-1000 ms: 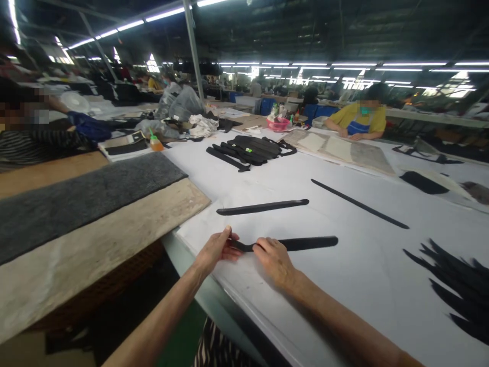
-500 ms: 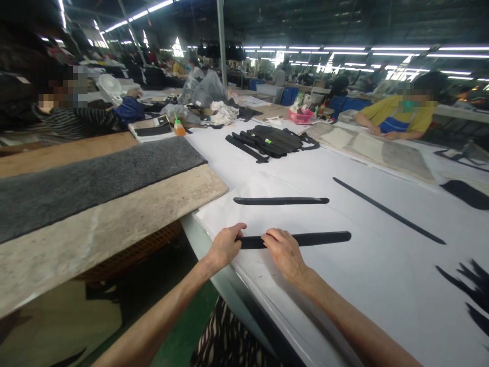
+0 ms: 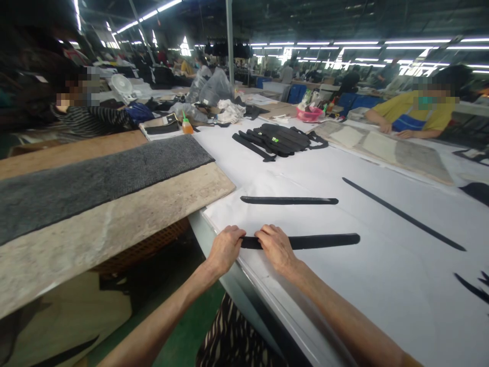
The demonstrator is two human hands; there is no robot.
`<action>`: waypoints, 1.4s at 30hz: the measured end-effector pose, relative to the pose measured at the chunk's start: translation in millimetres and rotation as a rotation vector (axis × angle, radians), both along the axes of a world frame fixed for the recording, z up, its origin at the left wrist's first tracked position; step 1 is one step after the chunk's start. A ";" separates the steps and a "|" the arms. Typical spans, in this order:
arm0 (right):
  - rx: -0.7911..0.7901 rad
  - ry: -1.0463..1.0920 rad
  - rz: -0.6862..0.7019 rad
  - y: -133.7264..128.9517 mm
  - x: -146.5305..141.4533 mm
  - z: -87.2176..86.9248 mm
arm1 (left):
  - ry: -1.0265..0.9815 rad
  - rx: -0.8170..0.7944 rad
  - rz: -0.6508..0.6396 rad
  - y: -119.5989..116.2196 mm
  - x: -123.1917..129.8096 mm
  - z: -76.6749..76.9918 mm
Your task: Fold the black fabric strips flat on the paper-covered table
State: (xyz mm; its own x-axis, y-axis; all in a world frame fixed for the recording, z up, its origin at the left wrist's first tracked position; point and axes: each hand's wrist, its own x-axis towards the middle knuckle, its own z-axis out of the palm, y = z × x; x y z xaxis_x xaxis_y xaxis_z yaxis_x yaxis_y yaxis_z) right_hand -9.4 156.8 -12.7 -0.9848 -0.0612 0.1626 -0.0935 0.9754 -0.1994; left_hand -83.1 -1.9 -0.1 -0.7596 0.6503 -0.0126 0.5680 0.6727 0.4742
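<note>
A long black strip [image 3: 324, 241] lies flat across the white tabletop [image 3: 382, 295] near its front edge. Its left end is pinched in my left hand [image 3: 225, 250], whose fingers are closed and curled over it. Just to the right, my right hand [image 3: 275, 248] grips the same strip, fingers bent over its far edge and closed. The fingertips hide parts of the strip. Beyond it, parallel and apart, rests a second black strip [image 3: 289, 200]. A thinner black strip [image 3: 401, 212] slants across the table on the right.
A pile of black strips [image 3: 282, 140] lies further back. To the left is a stone-coloured board [image 3: 164, 204] bearing grey felt [image 3: 153, 163]. An orange bottle [image 3: 187, 126] and pink basket [image 3: 309, 114] stand behind. Co-workers sit at far left and right, one in a yellow top [image 3: 443, 114].
My right hand has slid a little left along the strip, closer to my left hand. My left fingers have curled down onto the strip's end. The camera view has turned slightly left.
</note>
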 end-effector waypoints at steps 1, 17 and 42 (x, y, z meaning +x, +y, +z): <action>0.001 0.015 0.007 0.4 -0.5 -0.9 | 0.000 -0.004 -0.004 -0.6 -0.1 0.3; 0.034 0.299 0.217 9.7 8.1 -18.5 | 0.267 0.038 -0.195 -19.0 3.9 -14.0; 0.328 0.206 0.358 15.0 12.6 -2.7 | 0.524 -0.353 -0.623 -20.7 -2.2 2.3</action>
State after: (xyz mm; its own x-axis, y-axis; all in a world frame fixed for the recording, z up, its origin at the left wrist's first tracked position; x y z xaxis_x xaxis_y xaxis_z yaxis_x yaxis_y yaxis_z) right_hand 3.2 171.9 -15.4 -0.8424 -0.4685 0.2662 -0.4377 0.8831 0.1690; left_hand -85.3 -22.6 2.1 -0.2329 0.9716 -0.0408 0.9658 0.2262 -0.1266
